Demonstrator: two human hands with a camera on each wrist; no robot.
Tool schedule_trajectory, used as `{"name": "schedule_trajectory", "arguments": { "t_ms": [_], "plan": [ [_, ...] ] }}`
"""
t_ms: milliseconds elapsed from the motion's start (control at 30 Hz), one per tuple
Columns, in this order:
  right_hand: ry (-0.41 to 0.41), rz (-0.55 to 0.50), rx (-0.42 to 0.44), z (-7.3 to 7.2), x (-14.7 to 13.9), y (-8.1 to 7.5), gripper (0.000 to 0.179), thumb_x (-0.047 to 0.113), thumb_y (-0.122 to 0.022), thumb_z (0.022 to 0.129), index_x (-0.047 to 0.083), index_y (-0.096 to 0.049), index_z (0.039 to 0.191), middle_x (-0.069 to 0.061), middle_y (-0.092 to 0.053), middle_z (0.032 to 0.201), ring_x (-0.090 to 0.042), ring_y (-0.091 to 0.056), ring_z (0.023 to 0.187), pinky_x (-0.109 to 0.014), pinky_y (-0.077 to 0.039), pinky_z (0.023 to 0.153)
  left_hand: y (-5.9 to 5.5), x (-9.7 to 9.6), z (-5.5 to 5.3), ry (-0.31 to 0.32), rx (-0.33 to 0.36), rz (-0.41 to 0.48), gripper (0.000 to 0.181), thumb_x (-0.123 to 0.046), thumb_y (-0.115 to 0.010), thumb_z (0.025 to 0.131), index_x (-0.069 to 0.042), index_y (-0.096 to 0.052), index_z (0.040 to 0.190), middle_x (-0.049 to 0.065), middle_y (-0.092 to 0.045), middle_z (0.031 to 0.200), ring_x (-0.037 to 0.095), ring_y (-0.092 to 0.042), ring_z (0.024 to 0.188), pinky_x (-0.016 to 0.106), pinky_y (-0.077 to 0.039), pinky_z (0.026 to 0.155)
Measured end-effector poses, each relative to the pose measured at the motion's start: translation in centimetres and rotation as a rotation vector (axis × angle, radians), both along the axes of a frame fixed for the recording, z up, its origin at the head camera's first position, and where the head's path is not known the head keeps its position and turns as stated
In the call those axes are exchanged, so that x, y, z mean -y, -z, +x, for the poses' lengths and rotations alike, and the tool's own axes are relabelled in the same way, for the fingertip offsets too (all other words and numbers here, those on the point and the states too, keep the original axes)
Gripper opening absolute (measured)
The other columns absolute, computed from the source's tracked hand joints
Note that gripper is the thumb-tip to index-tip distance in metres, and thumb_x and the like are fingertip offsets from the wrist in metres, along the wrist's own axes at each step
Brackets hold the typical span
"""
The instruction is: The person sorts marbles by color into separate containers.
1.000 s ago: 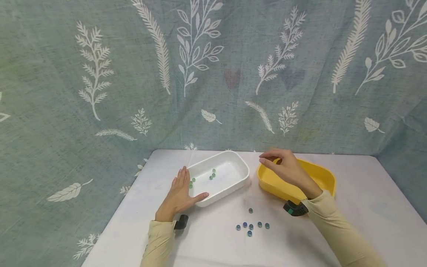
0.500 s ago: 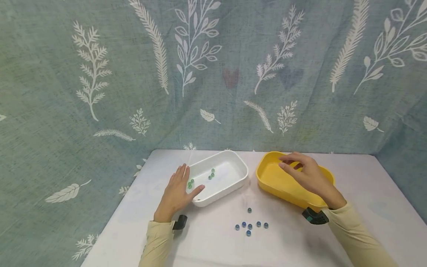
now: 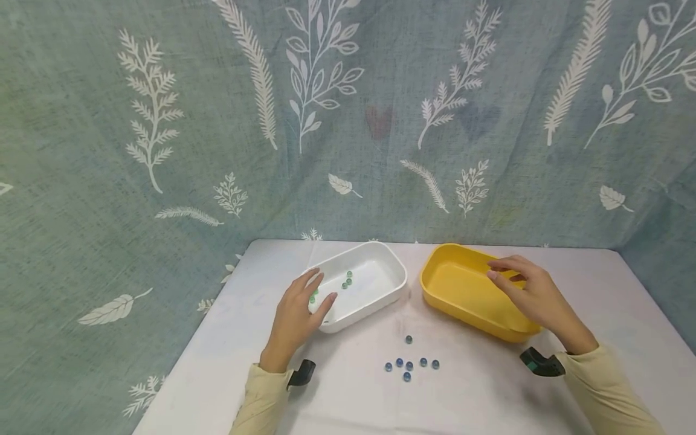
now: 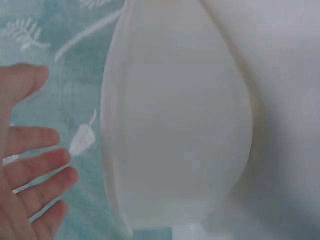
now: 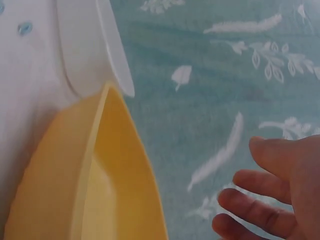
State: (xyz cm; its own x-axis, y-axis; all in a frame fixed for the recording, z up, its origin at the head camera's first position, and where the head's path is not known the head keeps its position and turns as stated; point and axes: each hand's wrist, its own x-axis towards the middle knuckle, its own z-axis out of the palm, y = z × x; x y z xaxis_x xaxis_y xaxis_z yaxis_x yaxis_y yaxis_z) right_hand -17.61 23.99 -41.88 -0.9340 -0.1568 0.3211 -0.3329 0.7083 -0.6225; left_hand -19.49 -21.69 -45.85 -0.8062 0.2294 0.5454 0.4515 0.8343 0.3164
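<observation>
My left hand (image 3: 296, 314) hovers at the left end of a white tray (image 3: 377, 290), fingers loosely spread and holding nothing. In the left wrist view its fingers (image 4: 37, 167) stand apart from the tray's wall. Several small green marbles (image 3: 348, 282) lie in that tray, some partly hidden by the hand. Over the right end of a yellow tray (image 3: 462, 284) is my right hand (image 3: 535, 296), its fingers softly bent with a gap to the thumb. Nothing shows between them in the right wrist view. No marble shows in the yellow tray's visible part.
Several blue marbles (image 3: 409, 366) lie loose on the white table (image 3: 348, 393) in front of the trays, with a darker marble (image 3: 409, 339) just behind them. A patterned green cloth (image 3: 380, 199) hangs along the table's back edge.
My right hand has moved right across the yellow tray, from its left end to its right end. My left hand's fingers, flat along the white tray's end before, are now raised and more bent.
</observation>
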Motion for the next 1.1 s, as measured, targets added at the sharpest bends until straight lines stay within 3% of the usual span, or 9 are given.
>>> {"name": "schedule_trajectory", "arguments": {
  "t_ms": [133, 267, 400, 667, 833, 1100],
  "plan": [
    [-0.003, 0.015, 0.008, 0.1, -1.6, 0.7, 0.039, 0.029, -0.06, 0.106, 0.001, -0.068, 0.132, -0.021, -0.064, 0.132, -0.042, -0.062, 0.117, -0.058, -0.054, 0.092, 0.0, -1.0, 0.6, 0.014, -0.101, 0.05, 0.047, -0.03, -0.079, 0.091, 0.001, -0.072, 0.126, 0.017, -0.069, 0.13, 0.036, -0.067, 0.12, 0.053, -0.055, 0.1],
    [-0.006, 0.029, 0.025, 0.0, -3.1, 1.4, 0.045, 0.03, -0.061, 0.106, -0.003, -0.062, 0.136, -0.026, -0.058, 0.137, -0.048, -0.056, 0.122, -0.069, -0.048, 0.095, -0.1, -1.9, 1.2, 0.054, -0.189, 0.087, 0.04, -0.023, -0.083, 0.087, 0.001, -0.075, 0.118, 0.014, -0.071, 0.115, 0.032, -0.068, 0.106, 0.048, -0.057, 0.092],
    [-0.004, 0.068, 0.069, 0.0, -4.4, 2.1, 0.058, 0.034, -0.061, 0.105, -0.006, -0.051, 0.146, -0.032, -0.047, 0.146, -0.054, -0.046, 0.13, -0.076, -0.04, 0.1, -0.1, -2.8, 2.0, 0.095, -0.207, 0.101, 0.036, -0.021, -0.084, 0.086, 0.0, -0.076, 0.114, 0.01, -0.07, 0.106, 0.027, -0.067, 0.101, 0.042, -0.057, 0.087],
    [0.004, 0.197, 0.095, -0.2, -6.3, 3.9, 0.072, 0.038, -0.059, 0.105, -0.011, -0.038, 0.153, -0.036, -0.034, 0.158, -0.059, -0.028, 0.145, -0.081, -0.028, 0.107, 0.8, -4.5, 3.9, 0.112, -0.093, 0.06, 0.029, -0.023, -0.084, 0.087, -0.007, -0.078, 0.11, 0.001, -0.069, 0.098, 0.015, -0.066, 0.093, 0.033, -0.058, 0.082],
    [0.007, 0.281, 0.12, -0.4, -6.9, 5.1, 0.08, 0.045, -0.055, 0.106, -0.01, -0.029, 0.158, -0.035, -0.023, 0.165, -0.059, -0.012, 0.154, -0.08, -0.02, 0.113, 1.2, -5.5, 4.9, 0.124, 0.01, 0.051, 0.027, -0.025, -0.082, 0.089, -0.006, -0.079, 0.109, 0.001, -0.071, 0.099, 0.013, -0.065, 0.09, 0.029, -0.058, 0.08],
    [0.01, 0.314, 0.24, -0.2, -7.4, 5.9, 0.091, 0.055, -0.045, 0.107, -0.009, -0.011, 0.162, -0.032, -0.002, 0.171, -0.053, 0.009, 0.158, -0.076, 0.001, 0.121, 1.6, -7.2, 5.7, 0.109, 0.125, 0.001, 0.027, -0.028, -0.083, 0.088, -0.009, -0.079, 0.107, -0.003, -0.07, 0.101, 0.006, -0.059, 0.086, 0.021, -0.054, 0.074]
  ]
}}
